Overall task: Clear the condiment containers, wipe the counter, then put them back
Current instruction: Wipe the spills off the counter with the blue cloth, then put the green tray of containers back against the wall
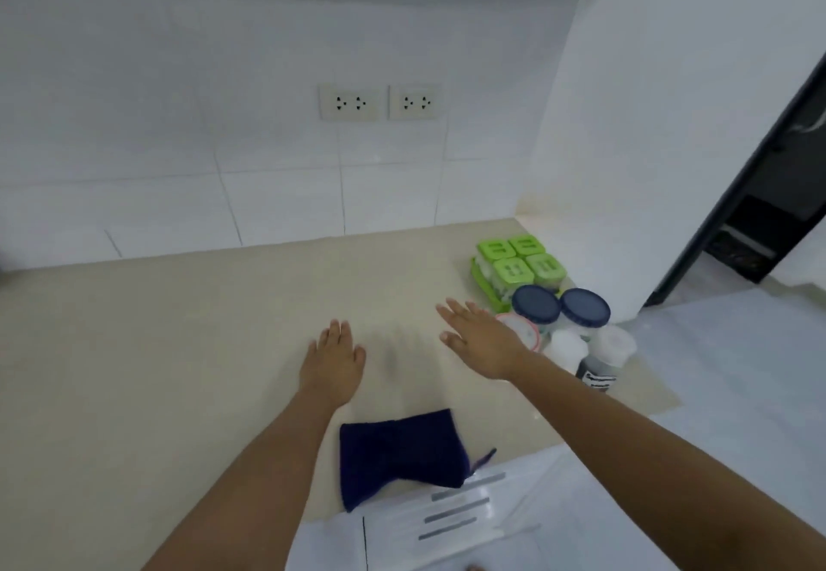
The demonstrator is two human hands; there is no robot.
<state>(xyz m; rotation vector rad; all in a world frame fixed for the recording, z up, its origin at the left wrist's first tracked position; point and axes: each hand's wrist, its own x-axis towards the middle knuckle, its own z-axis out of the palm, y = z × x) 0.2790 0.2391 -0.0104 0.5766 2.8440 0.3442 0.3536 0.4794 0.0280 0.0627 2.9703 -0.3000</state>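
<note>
Both hands, left hand (333, 358) and right hand (480, 340), hover with fingers (453, 309) spread wide, holding nothing. The condiment containers (543, 297) stand uncleared just beyond the right fingertips; the cloth (402, 452) lies unused behind both wrists on the surface (179, 324). Judged: barely begun.

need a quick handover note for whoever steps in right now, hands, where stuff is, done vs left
Left hand open, flat over the counter, holding nothing.
Right hand open, empty, reaching towards the containers.
Green-lidded set, two blue-lidded jars and white-capped bottles are clustered at the counter's right end.
Blue cloth lies untouched near the front edge.
Whether wiping is already done cannot be told; check before moving anything.
</note>
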